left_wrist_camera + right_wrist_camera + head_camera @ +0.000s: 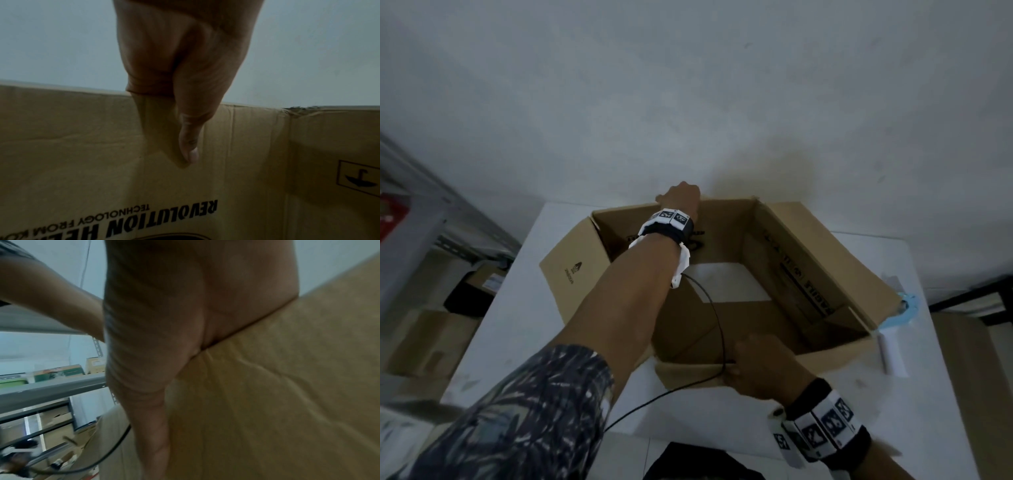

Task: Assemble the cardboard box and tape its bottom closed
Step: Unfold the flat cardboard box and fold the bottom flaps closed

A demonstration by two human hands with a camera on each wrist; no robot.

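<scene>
A brown cardboard box [822,263] stands opened out on the white table [722,411], its flaps loose and the tabletop showing through its middle. My left hand [679,195] grips the top edge of the far wall; in the left wrist view its thumb [190,142] lies on the inner face of the box [82,146] and the fingers go over the rim out of sight. My right hand [755,363] grips the near wall's edge. In the right wrist view its thumb [152,402] presses against the cardboard [277,394].
A blue tape dispenser [909,308] lies at the table's right edge by the box's corner, with a white roll [892,353] in front of it. Metal shelving [431,205] with boxes stands on the left. A black cable [715,318] hangs from my left wrist.
</scene>
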